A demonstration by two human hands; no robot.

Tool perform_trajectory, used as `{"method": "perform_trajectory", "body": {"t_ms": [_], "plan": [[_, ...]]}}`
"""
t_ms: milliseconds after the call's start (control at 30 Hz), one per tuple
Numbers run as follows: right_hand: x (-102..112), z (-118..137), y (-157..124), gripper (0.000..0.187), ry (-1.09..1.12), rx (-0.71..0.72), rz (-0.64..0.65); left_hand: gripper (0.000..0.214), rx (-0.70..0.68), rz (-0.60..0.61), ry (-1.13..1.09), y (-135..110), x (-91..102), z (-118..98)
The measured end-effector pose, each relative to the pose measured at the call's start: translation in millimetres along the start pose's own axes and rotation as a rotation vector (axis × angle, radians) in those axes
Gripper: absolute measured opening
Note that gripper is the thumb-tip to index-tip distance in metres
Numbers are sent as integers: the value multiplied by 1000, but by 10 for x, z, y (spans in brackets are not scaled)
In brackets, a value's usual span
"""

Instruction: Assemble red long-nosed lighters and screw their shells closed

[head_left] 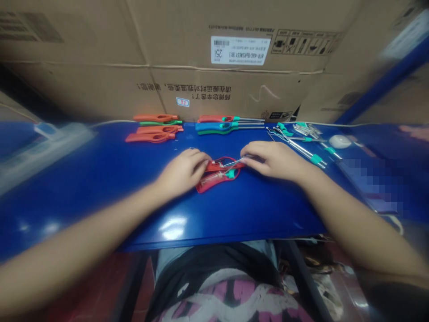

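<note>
An opened red long-neck lighter casing point(214, 181) lies on the blue table, with a clear tube, a teal piece and thin wires showing inside. At its left end my left hand point(184, 170) has thumb and fingers closed on the red edge. My right hand point(271, 158) is closed at the other end, pinching a thin wire point(234, 162) beside the casing; its fingertips partly cover the wire. Behind both hands lie two lighters with metal necks, a red one point(214, 119) and a blue-green one point(214, 128).
Several orange and green lighter handles point(152, 129) lie at the back left. Metal necks with teal pieces point(301, 147) are heaped at right, near a white round object point(340, 141). A cardboard sheet point(100, 89) stands behind the table point(100, 179). Part of another person's hand point(415, 132) shows far right.
</note>
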State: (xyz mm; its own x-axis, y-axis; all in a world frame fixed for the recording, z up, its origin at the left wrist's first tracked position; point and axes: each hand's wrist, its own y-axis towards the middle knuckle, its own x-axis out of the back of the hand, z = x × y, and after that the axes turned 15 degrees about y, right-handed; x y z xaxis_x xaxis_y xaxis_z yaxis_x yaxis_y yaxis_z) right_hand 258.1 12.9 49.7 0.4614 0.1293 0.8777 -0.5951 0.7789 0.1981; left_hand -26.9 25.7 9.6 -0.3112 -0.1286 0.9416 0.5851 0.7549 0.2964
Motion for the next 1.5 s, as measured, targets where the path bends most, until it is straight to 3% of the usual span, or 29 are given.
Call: {"method": "perform_trajectory", "body": {"t_ms": [200, 333, 600, 767, 967, 1033, 1167, 1367, 1500], "plan": [[-83, 16, 16, 24, -57, -56, -81, 24, -32, -120, 22, -11, 98, -73], [-132, 41, 31, 25, -37, -111, -159, 32, -81, -83, -7, -22, 89, -72], [-136, 50, 37, 25, -13, -144, -238, 23, -113, -35, -42, -14, 18, -38], [-102, 21, 37, 23, -28, -189, -198, 30, -60, -32, -40, 6, 56, -62], [-86, 53, 53, 38, -38, -204, 85, 34, -26, -40, -66, 15, 40, -7], [-100, 57, 57, 35, -31, -204, 124, 33, 5, -38, -81, 12, 44, -3], [-132, 7, 56, 22, -18, -200, 115, 29, 78, -19, -127, 7, 49, -1], [-162, -90, 51, 26, -11, -184, 78, 26, 76, -35, -185, 0, 24, 37], [-170, -103, 59, 20, -31, -188, 82, 27, 66, -65, -139, 4, 34, 44]]}}
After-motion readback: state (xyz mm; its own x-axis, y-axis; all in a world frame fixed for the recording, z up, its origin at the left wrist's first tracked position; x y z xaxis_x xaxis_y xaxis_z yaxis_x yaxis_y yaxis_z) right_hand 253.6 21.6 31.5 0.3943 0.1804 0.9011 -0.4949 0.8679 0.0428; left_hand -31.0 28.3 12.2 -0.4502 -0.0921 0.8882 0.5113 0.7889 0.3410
